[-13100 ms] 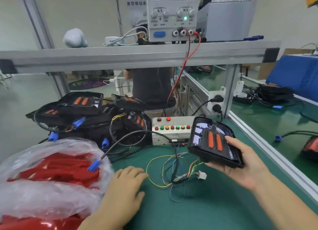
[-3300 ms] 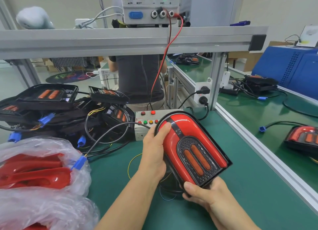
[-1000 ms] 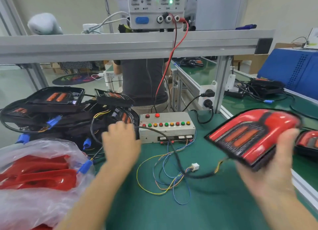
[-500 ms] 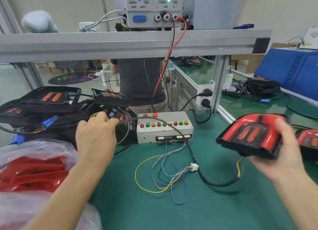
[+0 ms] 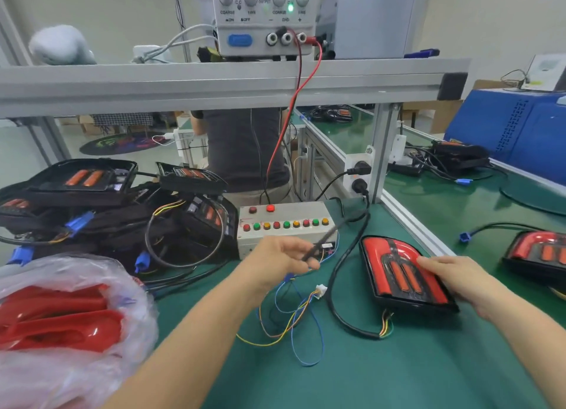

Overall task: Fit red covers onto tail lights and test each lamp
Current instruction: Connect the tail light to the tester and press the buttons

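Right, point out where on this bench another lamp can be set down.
Free: the green mat nearest the camera, between the loose coloured wires and the right forearm. Crowded: the left side holds the bag of red covers and the pile of black lamp housings; the covered tail light under the right hand fills the right; the left hand holds its cable.

"current", "voltage", "coarse" on power supply (image 5: 263, 16)

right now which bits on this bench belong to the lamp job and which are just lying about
In the job:
- covered tail light, right hand on it
- its black cable, pinched by left hand
- button test box
- bag of red covers
- uncovered lamps

Lying about:
- blue machine
- wall socket
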